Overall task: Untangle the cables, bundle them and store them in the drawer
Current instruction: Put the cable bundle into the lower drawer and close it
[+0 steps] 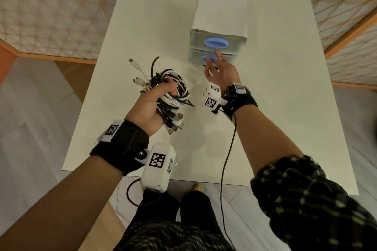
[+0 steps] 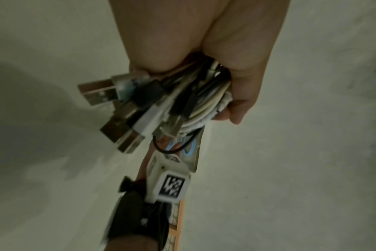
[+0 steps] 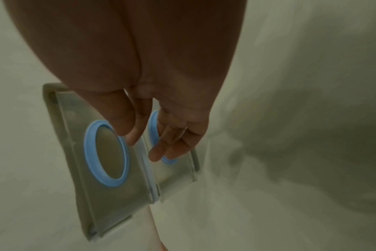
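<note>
My left hand (image 1: 155, 102) grips a coiled bundle of black and white cables (image 1: 173, 87) just above the white table (image 1: 285, 108). In the left wrist view several USB plugs (image 2: 110, 108) stick out below the fist (image 2: 232, 95). A small drawer unit (image 1: 220, 18) stands at the table's back middle, with two translucent drawer fronts, each with a blue ring handle. Both drawers look closed. My right hand (image 1: 218, 67) reaches to the lower drawer (image 1: 195, 58) with loosely extended fingers (image 3: 161, 151) at its blue ring (image 3: 152, 125). The upper ring (image 3: 106, 152) is free.
An orange-framed lattice screen (image 1: 51, 16) surrounds the table on the left, back and right. Black wires (image 1: 226, 159) hang from the wrist cameras over the table's near edge. Bare tabletop lies right of the drawer unit.
</note>
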A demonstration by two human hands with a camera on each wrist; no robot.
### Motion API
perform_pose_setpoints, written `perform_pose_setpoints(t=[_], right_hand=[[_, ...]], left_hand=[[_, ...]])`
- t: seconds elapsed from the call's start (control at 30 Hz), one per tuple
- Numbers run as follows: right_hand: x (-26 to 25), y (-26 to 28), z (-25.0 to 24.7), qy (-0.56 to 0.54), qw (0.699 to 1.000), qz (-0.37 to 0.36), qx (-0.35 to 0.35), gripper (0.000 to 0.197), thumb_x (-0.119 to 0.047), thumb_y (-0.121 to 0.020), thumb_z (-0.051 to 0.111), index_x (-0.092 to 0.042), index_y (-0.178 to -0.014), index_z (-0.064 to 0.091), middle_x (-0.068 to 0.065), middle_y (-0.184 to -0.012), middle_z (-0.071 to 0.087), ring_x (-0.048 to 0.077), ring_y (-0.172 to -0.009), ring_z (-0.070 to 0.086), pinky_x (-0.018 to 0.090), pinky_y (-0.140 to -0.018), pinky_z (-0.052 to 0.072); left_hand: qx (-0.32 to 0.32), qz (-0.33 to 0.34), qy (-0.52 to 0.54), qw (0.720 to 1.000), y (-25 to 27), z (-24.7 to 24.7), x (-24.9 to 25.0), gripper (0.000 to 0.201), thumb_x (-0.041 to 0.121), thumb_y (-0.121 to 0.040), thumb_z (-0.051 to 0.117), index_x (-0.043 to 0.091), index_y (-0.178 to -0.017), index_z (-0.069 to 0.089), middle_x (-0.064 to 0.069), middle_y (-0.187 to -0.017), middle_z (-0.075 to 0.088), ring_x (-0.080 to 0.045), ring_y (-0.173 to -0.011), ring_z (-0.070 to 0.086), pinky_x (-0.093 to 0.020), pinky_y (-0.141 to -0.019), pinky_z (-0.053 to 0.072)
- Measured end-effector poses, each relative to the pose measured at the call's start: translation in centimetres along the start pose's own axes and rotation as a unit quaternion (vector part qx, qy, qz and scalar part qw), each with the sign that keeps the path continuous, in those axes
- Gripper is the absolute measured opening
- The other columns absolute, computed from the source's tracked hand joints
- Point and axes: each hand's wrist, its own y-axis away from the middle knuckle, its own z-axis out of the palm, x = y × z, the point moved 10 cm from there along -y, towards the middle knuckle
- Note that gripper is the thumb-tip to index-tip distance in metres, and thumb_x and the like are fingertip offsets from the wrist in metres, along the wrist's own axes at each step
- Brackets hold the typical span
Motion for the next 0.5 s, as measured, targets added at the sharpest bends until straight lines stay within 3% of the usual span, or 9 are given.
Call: perform_pose_setpoints(t=[0.07, 0.17, 0.23, 0.33, 0.43, 0.5], right_hand=[[1.3, 1.9, -0.6, 0.002, 0.999, 0.016, -0.028, 0.026, -0.006, -0.095, 0.041, -0.016, -0.114, 0.057, 0.008, -0.112, 0.061, 0.012, -0.086, 0.066, 0.027, -0.075, 0.048], [3.0, 5.5, -1.8, 0.034, 0.998, 0.025, -0.050, 0.023, -0.008, -0.096, 0.039, -0.020, -0.105, 0.058, 0.002, -0.108, 0.061, 0.013, -0.101, 0.059, 0.027, -0.083, 0.046], [3.9, 7.6, -2.5, 0.053, 0.996, 0.027, -0.060, 0.023, -0.009, -0.095, 0.039, -0.019, -0.107, 0.056, 0.000, -0.107, 0.060, 0.014, -0.104, 0.057, 0.029, -0.090, 0.042], [5.0, 10.6, -3.9, 0.058, 0.995, 0.037, -0.068, 0.023, -0.008, -0.094, 0.041, -0.017, -0.110, 0.056, -0.001, -0.109, 0.061, 0.014, -0.103, 0.056, 0.030, -0.089, 0.041], [6.7, 13.7, -6.0, 0.054, 0.995, 0.060, -0.061, 0.032, -0.007, -0.094, 0.041, -0.011, -0.123, 0.053, 0.000, -0.113, 0.061, 0.013, -0.103, 0.057, 0.028, -0.084, 0.044], [8.7, 16.5, -7.5, 0.042, 0.994, 0.086, -0.052, 0.032, -0.005, -0.094, 0.039, -0.011, -0.122, 0.054, 0.003, -0.114, 0.061, 0.015, -0.104, 0.058, 0.030, -0.085, 0.045]], left_hand=[[-0.012, -0.011, -0.009, 1.000, -0.8, 1.0, -0.6, 0.006, 0.010, -0.091, 0.052, 0.011, -0.091, 0.058, 0.010, -0.062, 0.064, -0.005, -0.066, 0.063, -0.022, -0.070, 0.050], [-0.031, -0.029, -0.032, 0.999, -2.1, 2.7, -1.6, 0.009, 0.013, -0.091, 0.054, 0.010, -0.094, 0.062, 0.006, -0.077, 0.060, -0.012, -0.083, 0.062, -0.029, -0.079, 0.050], [-0.023, -0.034, -0.038, 0.998, -2.8, 3.2, -2.3, 0.008, 0.013, -0.089, 0.057, 0.012, -0.093, 0.064, 0.003, -0.075, 0.054, -0.015, -0.077, 0.058, -0.029, -0.074, 0.048], [-0.014, -0.035, -0.035, 0.999, -3.6, 3.6, -3.2, 0.006, 0.015, -0.087, 0.061, 0.013, -0.082, 0.059, 0.003, -0.069, 0.050, -0.014, -0.069, 0.055, -0.028, -0.073, 0.047], [-0.004, -0.036, -0.053, 0.998, -3.7, 3.7, -3.9, 0.021, 0.019, -0.085, 0.066, 0.016, -0.068, 0.054, 0.004, -0.063, 0.051, -0.014, -0.062, 0.053, -0.028, -0.063, 0.047], [0.003, -0.043, -0.071, 0.997, -3.6, 3.7, -4.3, 0.031, 0.023, -0.084, 0.068, 0.017, -0.060, 0.049, 0.003, -0.061, 0.051, -0.016, -0.057, 0.051, -0.028, -0.057, 0.043]])
